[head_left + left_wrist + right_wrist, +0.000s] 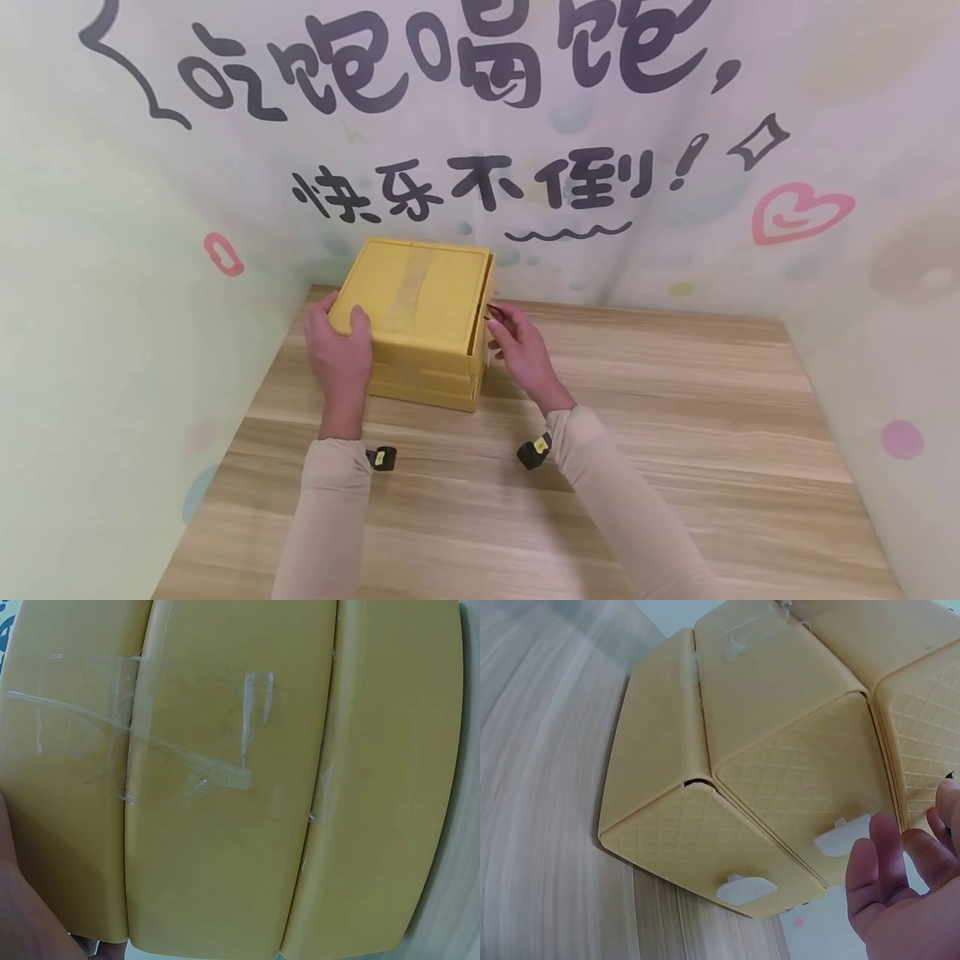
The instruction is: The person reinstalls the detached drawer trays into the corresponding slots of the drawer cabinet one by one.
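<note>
A yellow storage box with stacked drawers (431, 292) stands toward the back left of the table, its drawer fronts facing right. My left hand (341, 350) grips its left end, thumb on the top and fingers over the far side. At the drawer fronts, my right hand (525, 354) pinches a thin dark loop (495, 312) beside the top drawer. In the right wrist view, the two lower drawers carry white handles (746, 889). What the loop is attached to is hidden by the fingers. Clear tape (187, 750) runs across the box's side.
The box rests on a wood-grain table (675, 417). Printed fabric walls (600, 250) with dark lettering enclose the back and both sides. A small black device (534, 452) is worn at each wrist.
</note>
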Available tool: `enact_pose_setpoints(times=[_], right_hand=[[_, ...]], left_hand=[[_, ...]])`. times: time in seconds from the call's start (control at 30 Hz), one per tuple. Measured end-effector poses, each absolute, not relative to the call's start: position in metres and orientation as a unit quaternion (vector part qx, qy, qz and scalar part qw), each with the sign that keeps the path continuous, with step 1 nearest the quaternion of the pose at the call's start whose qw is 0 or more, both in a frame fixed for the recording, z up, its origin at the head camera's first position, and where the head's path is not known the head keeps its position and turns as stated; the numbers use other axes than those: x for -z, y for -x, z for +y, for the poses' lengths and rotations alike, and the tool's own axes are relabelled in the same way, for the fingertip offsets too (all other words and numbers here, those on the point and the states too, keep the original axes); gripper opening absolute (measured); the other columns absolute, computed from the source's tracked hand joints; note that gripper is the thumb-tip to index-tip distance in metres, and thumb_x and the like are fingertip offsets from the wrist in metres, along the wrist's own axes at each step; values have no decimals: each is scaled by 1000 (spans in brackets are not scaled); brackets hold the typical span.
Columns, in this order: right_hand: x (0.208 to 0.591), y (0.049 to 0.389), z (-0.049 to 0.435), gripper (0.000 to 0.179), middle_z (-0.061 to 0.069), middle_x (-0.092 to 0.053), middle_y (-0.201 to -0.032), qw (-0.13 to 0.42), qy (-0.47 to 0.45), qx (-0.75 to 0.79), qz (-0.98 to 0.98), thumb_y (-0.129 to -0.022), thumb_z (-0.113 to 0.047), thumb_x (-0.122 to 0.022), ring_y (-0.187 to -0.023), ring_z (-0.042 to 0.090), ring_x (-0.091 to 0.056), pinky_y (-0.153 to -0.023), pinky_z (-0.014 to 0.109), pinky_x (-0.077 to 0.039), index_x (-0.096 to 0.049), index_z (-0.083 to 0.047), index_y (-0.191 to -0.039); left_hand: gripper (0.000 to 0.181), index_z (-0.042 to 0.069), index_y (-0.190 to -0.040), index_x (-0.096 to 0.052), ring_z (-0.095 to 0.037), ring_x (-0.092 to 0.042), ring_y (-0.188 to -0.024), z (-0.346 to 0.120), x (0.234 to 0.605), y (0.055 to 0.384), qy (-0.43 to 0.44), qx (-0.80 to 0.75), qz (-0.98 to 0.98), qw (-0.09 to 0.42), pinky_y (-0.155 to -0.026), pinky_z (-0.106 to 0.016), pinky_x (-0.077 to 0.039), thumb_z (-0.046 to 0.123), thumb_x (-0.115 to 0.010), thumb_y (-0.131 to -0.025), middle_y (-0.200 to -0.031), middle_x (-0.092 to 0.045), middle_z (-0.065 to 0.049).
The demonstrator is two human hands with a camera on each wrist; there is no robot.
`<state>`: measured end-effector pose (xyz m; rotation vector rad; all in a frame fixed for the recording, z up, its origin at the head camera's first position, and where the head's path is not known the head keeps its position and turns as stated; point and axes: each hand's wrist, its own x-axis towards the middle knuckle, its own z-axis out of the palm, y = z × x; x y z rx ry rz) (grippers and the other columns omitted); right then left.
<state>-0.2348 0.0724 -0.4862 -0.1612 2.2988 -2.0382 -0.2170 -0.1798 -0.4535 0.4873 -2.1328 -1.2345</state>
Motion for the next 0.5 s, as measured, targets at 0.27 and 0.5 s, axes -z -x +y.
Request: enact_pose_setpoints(times=[0.27,0.5], right_hand=[[485,233,69,39,16,-68,-131,31,49,663,746,-107,-25,-51,-95,32,-67,-80,37,-56,-53,-11,-143],[486,234,68,40,14,-66,-135,31,50,663,746,-107,-26,-51,-96,32,-67,-74,24,-52,-53,-12,-144]], left_hand=[[49,9,-134,-59,-34,-56,-113,-177,452,216,-184,471,-807,304,-92,-47,-46,32,-60,-92,-130,-59,-17],[48,8,-134,-59,-34,-56,-113,-176,450,217,-181,478,-804,305,-94,-47,-46,24,-54,-90,-130,-58,-17]])
